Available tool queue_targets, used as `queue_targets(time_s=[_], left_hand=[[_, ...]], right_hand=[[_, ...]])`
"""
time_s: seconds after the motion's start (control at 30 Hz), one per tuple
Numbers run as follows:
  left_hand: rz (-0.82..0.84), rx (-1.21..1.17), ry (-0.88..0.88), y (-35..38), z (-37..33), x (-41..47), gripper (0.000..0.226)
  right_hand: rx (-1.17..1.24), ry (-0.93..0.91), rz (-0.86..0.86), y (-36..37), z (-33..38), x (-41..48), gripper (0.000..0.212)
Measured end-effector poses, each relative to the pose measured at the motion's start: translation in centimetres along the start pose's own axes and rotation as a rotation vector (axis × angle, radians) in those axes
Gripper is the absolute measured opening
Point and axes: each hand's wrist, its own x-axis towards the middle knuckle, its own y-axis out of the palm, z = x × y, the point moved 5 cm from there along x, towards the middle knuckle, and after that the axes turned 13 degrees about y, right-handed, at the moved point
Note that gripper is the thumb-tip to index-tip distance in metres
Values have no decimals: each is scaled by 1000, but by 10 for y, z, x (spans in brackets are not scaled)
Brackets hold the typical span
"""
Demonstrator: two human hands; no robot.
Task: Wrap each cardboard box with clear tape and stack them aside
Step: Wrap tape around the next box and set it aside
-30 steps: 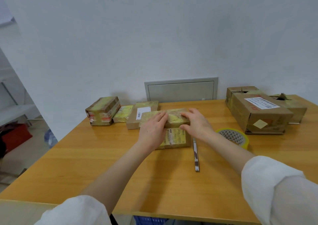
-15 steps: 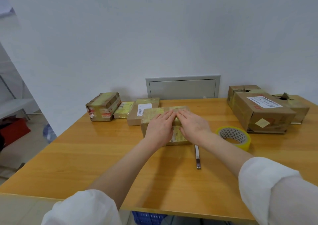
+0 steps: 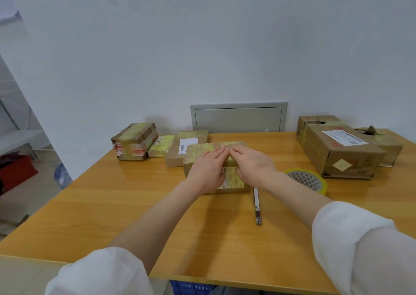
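A small taped cardboard box lies in the middle of the wooden table. My left hand and my right hand lie flat on its top side by side, fingers straight, fingertips almost touching. A roll of clear yellowish tape lies flat just right of my right wrist. A slim metal cutter lies on the table in front of the box, under my right forearm.
Three taped parcels sit at the back left: a chunky box, a flat yellow packet and a labelled flat box. Larger cartons stand at the right. A wall panel is behind the table.
The box was tipped down to lie flat on the table. Both hands came together on its top, from apart at its ends to side by side.
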Motion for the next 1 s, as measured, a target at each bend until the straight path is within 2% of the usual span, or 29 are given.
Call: queue_targets(time_s=[0.13, 0.23, 0.3, 0.37, 0.47, 0.87, 1.0], left_hand=[[-43, -193, -34, -11, 3, -4, 74], [-76, -150, -90, -13, 6, -3, 70], [-71, -62, -79, -11, 0, 1, 66], [-88, -9, -67, -8, -5, 5, 59], [-86, -46, -71, -10, 1, 3, 55], [-29, 26, -28, 0, 0, 1, 54], [2, 2, -21, -1, 0, -1, 55]], right_hand=[[265, 167, -36, -2, -17, -2, 68], [300, 266, 15, 5, -28, -6, 79], [328, 272, 59, 9, -27, -8, 72], [370, 280, 22, 7, -25, -11, 59], [382, 290, -33, -1, -24, -15, 50], [353, 269, -40, 2, -23, -16, 48], [416, 273, 36, 4, -30, -16, 56]])
